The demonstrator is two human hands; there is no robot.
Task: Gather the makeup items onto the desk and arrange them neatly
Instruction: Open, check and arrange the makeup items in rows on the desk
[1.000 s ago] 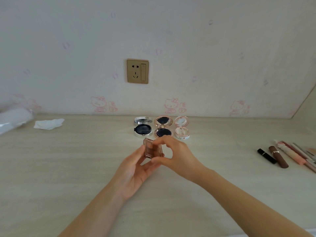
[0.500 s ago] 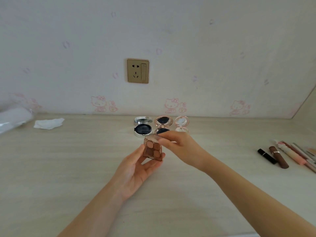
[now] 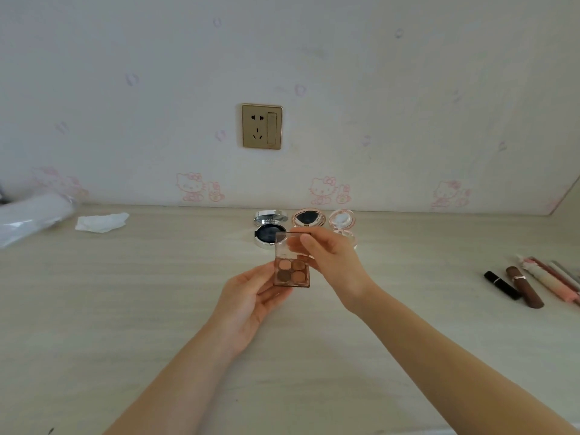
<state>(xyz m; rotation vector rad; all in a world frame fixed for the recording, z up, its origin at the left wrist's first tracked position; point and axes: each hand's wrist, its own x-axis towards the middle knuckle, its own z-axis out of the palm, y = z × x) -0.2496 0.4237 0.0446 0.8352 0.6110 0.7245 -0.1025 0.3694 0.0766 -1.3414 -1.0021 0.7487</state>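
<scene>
A small square eyeshadow palette [image 3: 291, 273] with brown pans is held above the desk [image 3: 125, 309] at the centre. My left hand [image 3: 248, 306] holds its base from below and the left. My right hand [image 3: 329, 262] pinches the clear lid, which stands raised and open. Behind them three open round compacts stand in a row by the wall: a silver one [image 3: 268, 229], a rose-gold one [image 3: 307, 218] and a pink one [image 3: 342, 220], the last two partly hidden by my right hand.
At the right edge lie a black lipstick [image 3: 501, 284], a brown tube [image 3: 524, 287] and several pink and pale sticks [image 3: 549, 281]. A crumpled tissue [image 3: 101, 221] and a clear plastic bag [image 3: 29, 218] sit at the back left. A wall socket [image 3: 262, 126] is above.
The palette went from closed to open: my right hand has lifted its clear lid up and back, exposing the brown pans. My left hand has stayed under the base.
</scene>
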